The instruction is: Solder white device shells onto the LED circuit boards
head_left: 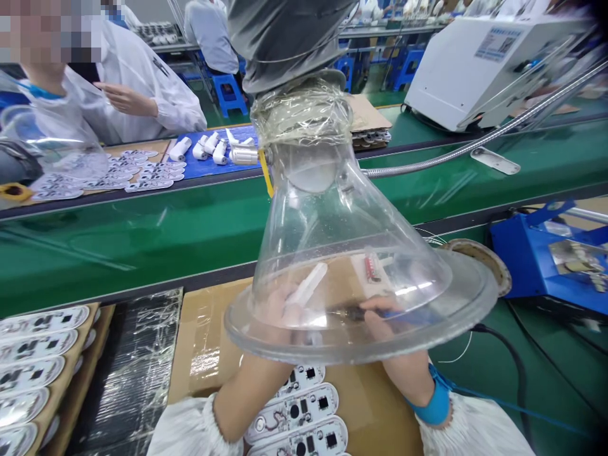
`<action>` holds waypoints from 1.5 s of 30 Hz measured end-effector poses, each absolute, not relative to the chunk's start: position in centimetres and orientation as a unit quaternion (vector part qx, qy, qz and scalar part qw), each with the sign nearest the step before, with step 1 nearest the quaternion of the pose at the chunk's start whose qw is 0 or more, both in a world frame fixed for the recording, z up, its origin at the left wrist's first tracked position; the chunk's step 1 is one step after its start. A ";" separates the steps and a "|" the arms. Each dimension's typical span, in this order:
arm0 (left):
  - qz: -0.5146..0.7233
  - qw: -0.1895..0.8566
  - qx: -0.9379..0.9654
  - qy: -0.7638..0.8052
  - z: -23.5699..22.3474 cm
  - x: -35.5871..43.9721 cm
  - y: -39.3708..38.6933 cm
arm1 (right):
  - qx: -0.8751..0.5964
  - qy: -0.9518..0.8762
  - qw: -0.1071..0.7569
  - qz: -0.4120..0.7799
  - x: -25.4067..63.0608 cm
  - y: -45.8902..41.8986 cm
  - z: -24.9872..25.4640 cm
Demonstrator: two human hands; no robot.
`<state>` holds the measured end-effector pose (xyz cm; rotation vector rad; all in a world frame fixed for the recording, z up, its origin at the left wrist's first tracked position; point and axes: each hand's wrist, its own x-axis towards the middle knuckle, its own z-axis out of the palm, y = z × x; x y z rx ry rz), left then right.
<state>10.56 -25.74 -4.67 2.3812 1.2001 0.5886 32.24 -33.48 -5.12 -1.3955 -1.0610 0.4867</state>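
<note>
Both hands show through the clear plastic fume hood [351,215]. My left hand [279,310] is closed on a slim white plastic part [308,284], which is tilted up to the right. My right hand [382,326] grips a soldering iron [350,313] with a dark handle; its metal tip points left, towards my left hand. Whether the tip touches anything I cannot tell. Below my hands, several white oval housings with circuit boards [299,408] lie in a row on brown cardboard [380,411]. A small red-and-clear item [373,269] lies behind my right hand.
More housings [33,348] rest on stacked cardboard at the left, beside a black wrapped surface [128,361]. A blue bench device [551,253] stands at the right, with cables near it. Beyond the green conveyor [142,234] sit a co-worker [137,82], white parts [209,147] and a white machine [489,69].
</note>
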 end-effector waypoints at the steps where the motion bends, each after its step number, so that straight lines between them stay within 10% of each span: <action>1: 0.215 0.200 0.854 0.429 -5.0 10.8 -25.5 | -0.602 -0.456 0.620 0.212 32.2 -33.5 -5.2; 45: 0.193 0.249 0.848 0.426 -4.8 10.1 -25.5 | -0.589 -0.390 0.644 0.294 31.8 -34.3 -5.2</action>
